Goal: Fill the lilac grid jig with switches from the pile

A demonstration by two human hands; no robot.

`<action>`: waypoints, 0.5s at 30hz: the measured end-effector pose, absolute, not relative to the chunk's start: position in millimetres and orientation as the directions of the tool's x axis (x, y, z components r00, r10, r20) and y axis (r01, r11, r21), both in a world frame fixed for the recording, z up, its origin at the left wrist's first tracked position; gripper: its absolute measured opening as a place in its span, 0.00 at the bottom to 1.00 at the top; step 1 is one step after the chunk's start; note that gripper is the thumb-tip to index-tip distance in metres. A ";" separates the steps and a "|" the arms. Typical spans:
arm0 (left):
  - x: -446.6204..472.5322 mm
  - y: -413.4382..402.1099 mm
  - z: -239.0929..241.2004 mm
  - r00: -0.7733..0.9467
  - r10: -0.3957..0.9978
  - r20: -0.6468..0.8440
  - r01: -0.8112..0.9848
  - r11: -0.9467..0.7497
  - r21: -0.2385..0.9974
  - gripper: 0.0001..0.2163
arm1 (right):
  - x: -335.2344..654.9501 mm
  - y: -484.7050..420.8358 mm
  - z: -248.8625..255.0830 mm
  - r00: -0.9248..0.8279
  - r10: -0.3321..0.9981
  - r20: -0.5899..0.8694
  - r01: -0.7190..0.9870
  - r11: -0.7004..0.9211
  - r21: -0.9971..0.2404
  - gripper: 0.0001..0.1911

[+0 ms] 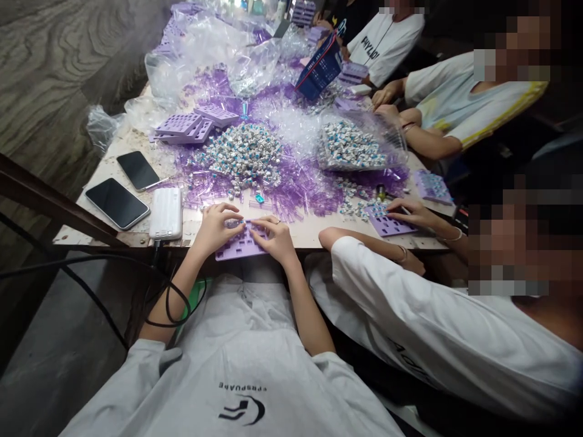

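Note:
A purple tray [237, 250] with rows of square holes lies at the table's front edge, partly sticking out past it. My left hand [217, 226] rests over its left side, thumb and forefinger drawn together around something small that I cannot make out. On the tray's right side is my right hand [277, 241], a ring on one finger. Its thumb and fingertips close in near the left ones, and what they hold is hidden. Just beyond lie a teal piece [259, 198] and a heap of small white-and-blue parts [246, 155].
Clear purple plastic pieces [296, 188] spread across the table. Stacked purple trays [182, 126], two phones [117, 203] and a white power bank [166, 212] with a cable are at left. A blue basket [321, 67] stands further back. Co-workers sit at right, one hand [410, 212] over another tray.

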State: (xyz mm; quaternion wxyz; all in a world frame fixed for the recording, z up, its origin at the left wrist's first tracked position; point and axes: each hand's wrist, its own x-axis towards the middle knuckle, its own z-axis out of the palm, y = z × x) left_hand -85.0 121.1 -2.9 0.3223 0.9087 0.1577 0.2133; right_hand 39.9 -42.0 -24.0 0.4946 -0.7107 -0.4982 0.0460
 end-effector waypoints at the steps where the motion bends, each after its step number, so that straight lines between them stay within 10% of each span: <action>1: -84.7 120.7 -3.4 0.861 0.422 0.284 0.152 -0.746 0.648 0.08 | 40.2 -42.4 -23.4 0.500 0.756 0.422 0.659 -0.016 -0.752 0.11; 15: -73.4 108.5 27.3 0.951 0.187 0.246 0.090 -0.929 0.358 0.11 | 42.4 -41.5 -31.3 0.531 0.731 0.428 0.642 -0.017 -0.767 0.09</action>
